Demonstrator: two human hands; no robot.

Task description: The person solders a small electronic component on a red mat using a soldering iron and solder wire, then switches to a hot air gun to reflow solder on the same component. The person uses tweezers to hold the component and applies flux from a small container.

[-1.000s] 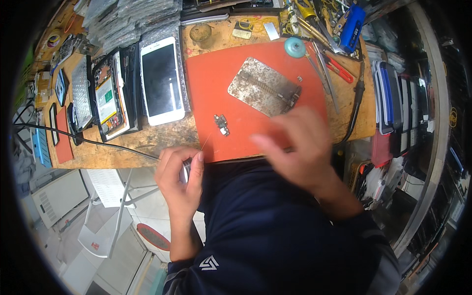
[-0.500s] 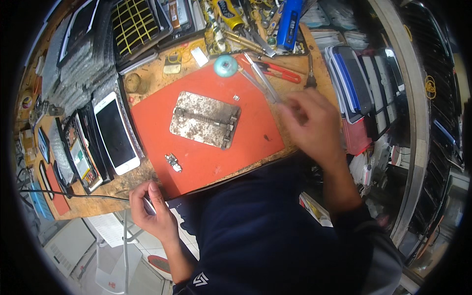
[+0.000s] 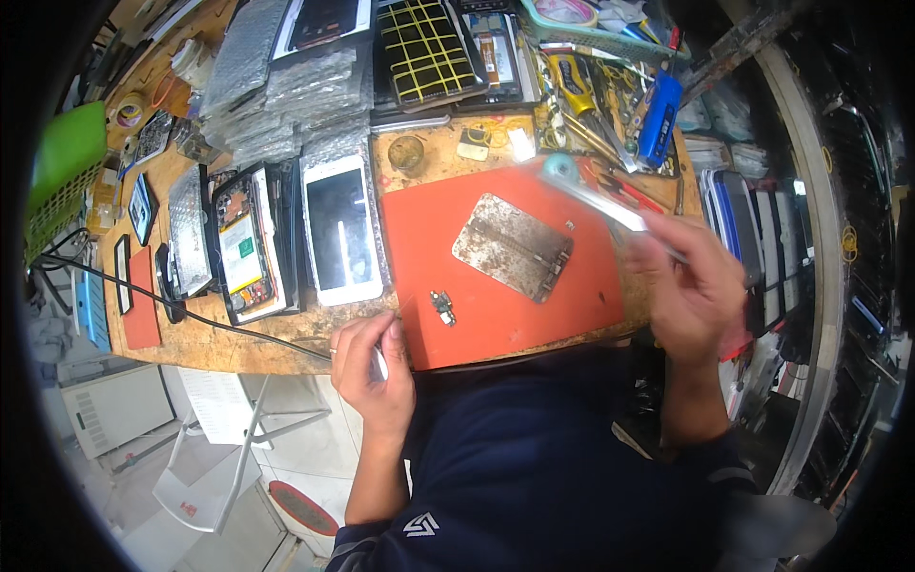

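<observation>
My right hand [image 3: 701, 286] is closed round silver tweezers [image 3: 600, 205], raised over the right side of the orange mat [image 3: 429, 343] and blurred by motion. At the mat's near left corner, my left hand [image 3: 374, 372] is closed on a slim pale tool [image 3: 380, 363]; a black cable [image 3: 219, 326] runs to this hand, and most of the tool is hidden in the fingers. On the mat lies a stained metal board holder [image 3: 510, 243]. A small circuit board [image 3: 443, 308] lies left of it, and a tiny metal piece [image 3: 570, 225] lies beyond its right end.
Left of the mat lies a white phone [image 3: 343, 234], beside opened phones [image 3: 246, 248] and bubble-wrapped stacks [image 3: 315, 105]. A round tin [image 3: 407, 153], a teal round container [image 3: 560, 168], red-handled pliers [image 3: 639, 196] and a blue tool [image 3: 660, 119] stand or lie behind.
The view has swung, so the bench appears farther right. My right hand has lifted the tweezers and turned them across the mat's far right corner. My left hand keeps its hold.
</observation>
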